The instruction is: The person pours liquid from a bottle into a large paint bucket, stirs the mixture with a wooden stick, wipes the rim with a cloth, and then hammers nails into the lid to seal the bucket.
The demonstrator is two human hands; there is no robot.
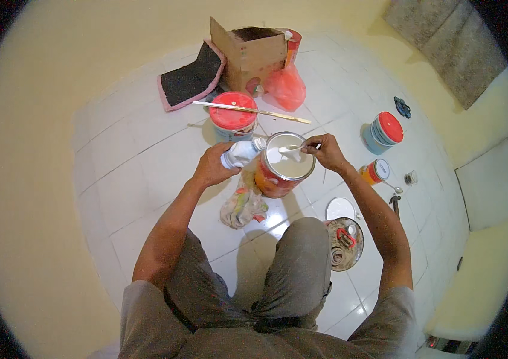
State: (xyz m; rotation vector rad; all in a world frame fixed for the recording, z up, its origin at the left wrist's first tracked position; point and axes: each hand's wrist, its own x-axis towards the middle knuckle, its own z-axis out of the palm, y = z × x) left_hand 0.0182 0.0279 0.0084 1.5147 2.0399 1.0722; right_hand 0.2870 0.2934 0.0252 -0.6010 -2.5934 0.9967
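Note:
An uncovered paint can (272, 183), with a red and orange side, stands on the tiles beyond my knees. White paint fills the part of its inside that shows. My left hand (213, 166) is wrapped round a pale plastic bottle (242, 154), tipped so its neck end is by the can's left rim. I cannot tell whether anything flows from it. Over the right rim, my right hand (327, 152) pinches a thin white stirrer (290, 148), its far end at the paint. Beside the can's near left side lies a crumpled, multicoloured rag (242, 208).
Behind the can stands a red-lidded bucket (230, 127) with a long stick (278, 115) across it. A cardboard box (260, 60) is farther back. To the right are another bucket (379, 136), a small can (371, 173), a hammer (395, 204) and a stained round tin (352, 251).

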